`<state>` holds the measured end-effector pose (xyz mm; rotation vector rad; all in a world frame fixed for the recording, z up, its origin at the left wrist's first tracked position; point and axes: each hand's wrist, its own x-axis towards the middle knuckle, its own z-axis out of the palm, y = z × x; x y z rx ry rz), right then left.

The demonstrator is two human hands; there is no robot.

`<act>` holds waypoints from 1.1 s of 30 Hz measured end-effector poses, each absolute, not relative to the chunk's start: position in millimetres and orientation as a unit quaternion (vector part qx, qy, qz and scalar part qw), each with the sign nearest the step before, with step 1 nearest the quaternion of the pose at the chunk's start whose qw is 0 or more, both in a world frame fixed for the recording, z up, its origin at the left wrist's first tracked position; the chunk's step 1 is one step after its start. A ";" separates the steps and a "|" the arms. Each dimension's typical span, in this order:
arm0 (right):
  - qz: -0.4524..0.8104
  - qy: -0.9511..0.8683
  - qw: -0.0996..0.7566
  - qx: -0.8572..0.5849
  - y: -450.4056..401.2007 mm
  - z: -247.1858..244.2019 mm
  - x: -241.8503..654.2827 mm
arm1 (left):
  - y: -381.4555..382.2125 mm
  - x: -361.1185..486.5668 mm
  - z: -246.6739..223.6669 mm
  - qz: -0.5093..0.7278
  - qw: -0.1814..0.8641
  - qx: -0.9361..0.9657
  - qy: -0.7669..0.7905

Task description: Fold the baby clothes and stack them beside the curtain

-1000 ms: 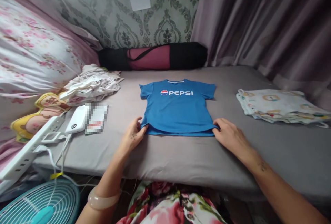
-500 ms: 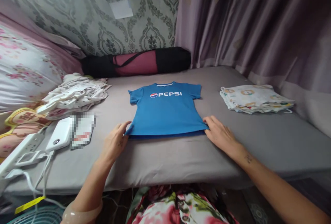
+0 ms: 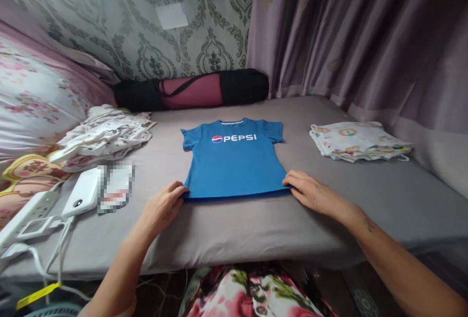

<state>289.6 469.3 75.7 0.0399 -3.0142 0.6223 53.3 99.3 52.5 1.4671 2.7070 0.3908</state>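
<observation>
A blue T-shirt (image 3: 234, 168) with a white PEPSI print lies spread face up on the grey bed sheet (image 3: 248, 229), its collar pointing away from me. My left hand (image 3: 166, 207) pinches the near left corner of its hem between thumb and fingers. At the near right corner, my right hand (image 3: 310, 190) grips the hem the same way. The hem edge runs nearly straight between both hands, and a darker inner layer shows just under it. The short sleeves lie out to the sides.
Folded patterned cloths (image 3: 358, 139) lie in a stack at right. Crumpled white clothes (image 3: 109, 129) lie at left, near a white power bank (image 3: 81, 192), a power strip (image 3: 31, 217) with cables and a blurred-out item (image 3: 116, 188). A black and maroon bag (image 3: 192, 90) lies along the wall.
My left hand has closed down on the hem corner, its raised finger now lowered. My right hand has shifted slightly left on its corner. The hem lies a little nearer in view.
</observation>
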 end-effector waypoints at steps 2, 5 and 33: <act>0.215 -0.977 0.008 0.008 469.4 82.1 293.4 | 95.7 55.2 54.6 0.131 0.023 0.469 0.873; 0.234 -0.971 -0.043 -0.001 471.4 95.8 297.7 | 91.7 58.8 64.9 0.134 0.043 0.458 0.878; 0.109 -0.994 0.018 -0.026 497.8 20.3 157.7 | 216.6 -29.3 14.5 0.081 0.026 0.485 0.871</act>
